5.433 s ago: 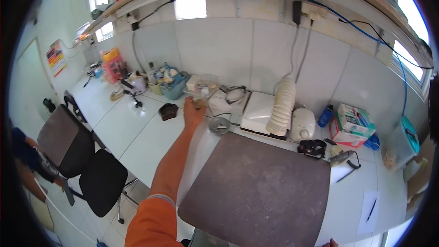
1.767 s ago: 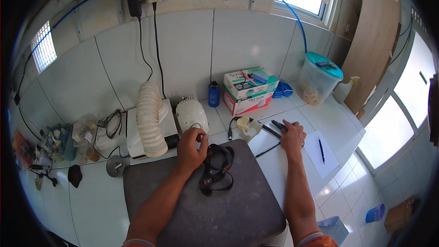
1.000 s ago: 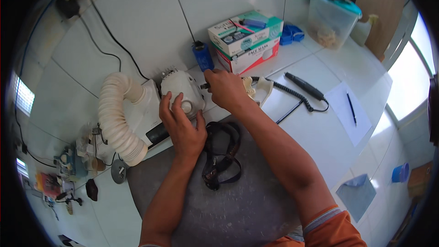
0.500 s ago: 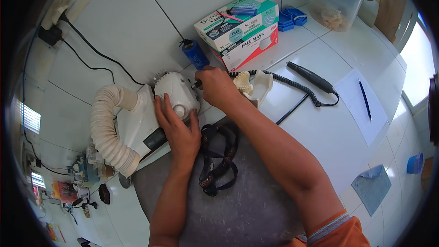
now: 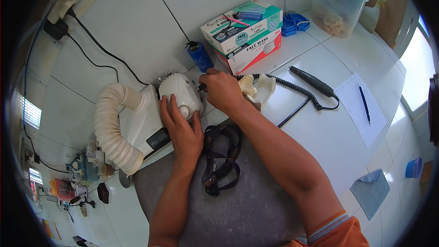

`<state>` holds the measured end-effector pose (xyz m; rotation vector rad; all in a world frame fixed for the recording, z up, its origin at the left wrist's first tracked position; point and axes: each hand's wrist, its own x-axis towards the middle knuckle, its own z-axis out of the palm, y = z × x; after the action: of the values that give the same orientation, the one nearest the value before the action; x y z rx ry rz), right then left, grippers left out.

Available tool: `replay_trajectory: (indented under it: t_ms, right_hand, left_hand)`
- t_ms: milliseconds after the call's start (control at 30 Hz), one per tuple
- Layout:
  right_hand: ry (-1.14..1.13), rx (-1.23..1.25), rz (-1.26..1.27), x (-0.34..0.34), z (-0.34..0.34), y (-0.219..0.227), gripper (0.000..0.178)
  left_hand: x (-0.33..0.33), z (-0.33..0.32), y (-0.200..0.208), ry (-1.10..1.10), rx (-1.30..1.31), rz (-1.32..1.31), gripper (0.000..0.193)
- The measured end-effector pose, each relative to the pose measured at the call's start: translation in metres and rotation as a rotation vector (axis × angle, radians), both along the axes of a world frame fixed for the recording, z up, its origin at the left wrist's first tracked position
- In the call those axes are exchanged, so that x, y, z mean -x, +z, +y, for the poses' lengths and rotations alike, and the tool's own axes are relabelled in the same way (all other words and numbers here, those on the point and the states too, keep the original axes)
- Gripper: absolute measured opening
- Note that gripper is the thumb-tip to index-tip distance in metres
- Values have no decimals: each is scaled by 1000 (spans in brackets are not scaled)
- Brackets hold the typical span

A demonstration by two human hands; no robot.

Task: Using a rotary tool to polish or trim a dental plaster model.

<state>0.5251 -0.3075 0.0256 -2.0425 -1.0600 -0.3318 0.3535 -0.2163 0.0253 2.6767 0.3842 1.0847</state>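
My left hand (image 5: 182, 130) lies against the front of a white control box (image 5: 179, 92), fingers stretched out and apart around its round knob (image 5: 184, 111). My right hand (image 5: 224, 92) is closed on a black plug (image 5: 201, 87), held close to the right side of the box. Whether its tip is inside a socket I cannot tell. Behind my right wrist a black coiled cord (image 5: 292, 86) runs to a black pen-shaped handpiece (image 5: 312, 81). A cream dental cast with teeth (image 5: 247, 85) and a pale U-shaped piece (image 5: 263, 90) lie beside my right forearm.
A white machine with a ribbed hose (image 5: 107, 128) stands left. Behind are a blue cylinder (image 5: 199, 56), stacked mask boxes (image 5: 249, 48), blue trays (image 5: 293, 24) and a clear tub (image 5: 336, 11). A black strap (image 5: 222, 164) lies on the grey mat (image 5: 256, 187); paper (image 5: 354, 105) lies right.
The view has shifted slightly, so most things sit a little to the right and lower. Both hands keep nearly the same places at the control box.
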Motion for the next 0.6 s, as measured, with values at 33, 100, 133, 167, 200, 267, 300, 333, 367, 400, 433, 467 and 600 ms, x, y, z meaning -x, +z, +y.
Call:
replay_trajectory:
  t_ms: [33, 100, 133, 167, 200, 267, 300, 333, 367, 400, 433, 467, 600]
  right_hand:
    - [-6, 15, -3, 0, 0, 0, 15]
    - [-8, 10, -28, 0, 0, 1, 15]
    - [-11, 20, -29, 1, 0, 1, 14]
    - [-7, 15, -42, 1, -1, 1, 15]
    - [-4, 16, -48, 1, -1, 2, 15]
    - [3, 24, -48, 1, -1, 2, 15]
    - [7, 30, -43, 1, -1, 2, 15]
    - [6, 42, -33, 1, -1, 3, 15]
    - [9, 32, -41, 1, -1, 3, 15]
    - [8, 29, -43, 1, -1, 3, 15]
    - [7, 36, -42, 1, -1, 2, 15]
    - [10, 35, -36, 0, -1, 2, 15]
    - [13, 57, -2, -1, 0, 1, 14]
  left_hand:
    - [0, 0, 0, 1, -1, -1, 80]
    - [0, -1, 1, 15, -14, 7, 80]
    - [0, -1, 1, 30, -26, 15, 79]
    - [0, -2, 1, 44, -39, 25, 79]
    - [0, -2, 2, 22, -14, 14, 79]
    - [0, 0, 3, -22, 35, -8, 79]
    - [0, 0, 3, -20, 30, -6, 78]
    - [0, 0, 3, -17, 25, -3, 78]
    - [0, -1, 3, -23, 20, -8, 78]
    - [0, 0, 4, -18, 18, -6, 78]
    - [0, 0, 4, -20, 16, -10, 78]
    - [-1, 0, 4, -26, 21, -15, 78]
    - [0, 0, 5, -22, 16, -6, 77]
